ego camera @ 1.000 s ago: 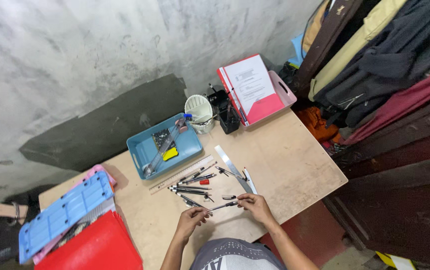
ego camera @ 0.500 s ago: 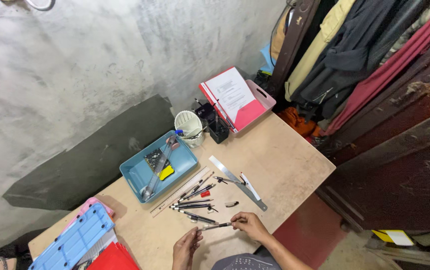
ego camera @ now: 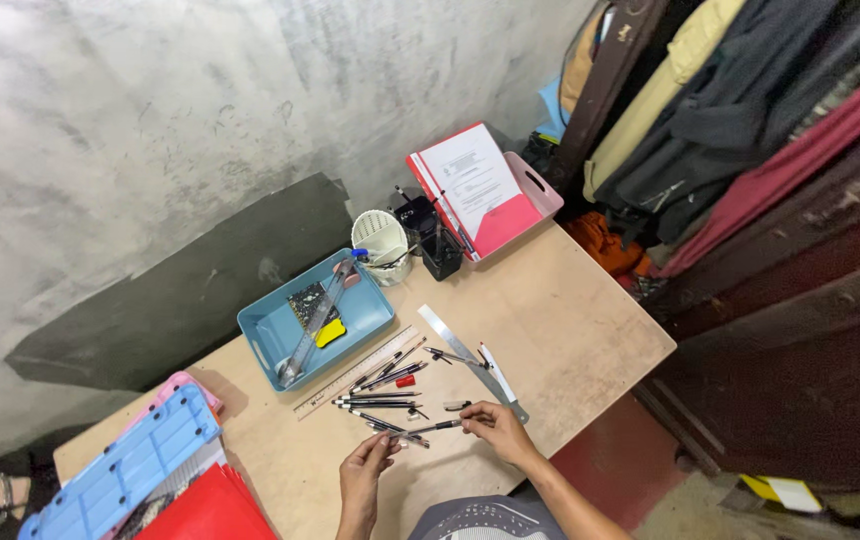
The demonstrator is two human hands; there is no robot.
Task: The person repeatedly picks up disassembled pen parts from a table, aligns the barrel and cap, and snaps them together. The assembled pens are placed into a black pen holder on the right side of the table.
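On a wooden table (ego camera: 570, 330) lie several pens (ego camera: 382, 385) in a loose row beside a clear ruler (ego camera: 355, 372) and a metal ruler (ego camera: 470, 360). My left hand (ego camera: 365, 472) and my right hand (ego camera: 495, 430) hold the two ends of one dark pen (ego camera: 428, 428) just above the table's near edge. Both hands pinch it with the fingertips.
A blue tray (ego camera: 272, 330) with a ruler and a yellow piece stands behind the pens. A white mesh cup (ego camera: 380, 238), a black pen holder (ego camera: 442, 252) and a pink basket (ego camera: 535, 190) with a red folder stand at the back. Blue and red cases (ego camera: 120, 475) sit left. Clothes (ego camera: 730, 110) hang right.
The view has shifted, putting the table lower and more to the left. My hands stay together on the pen near the front edge.
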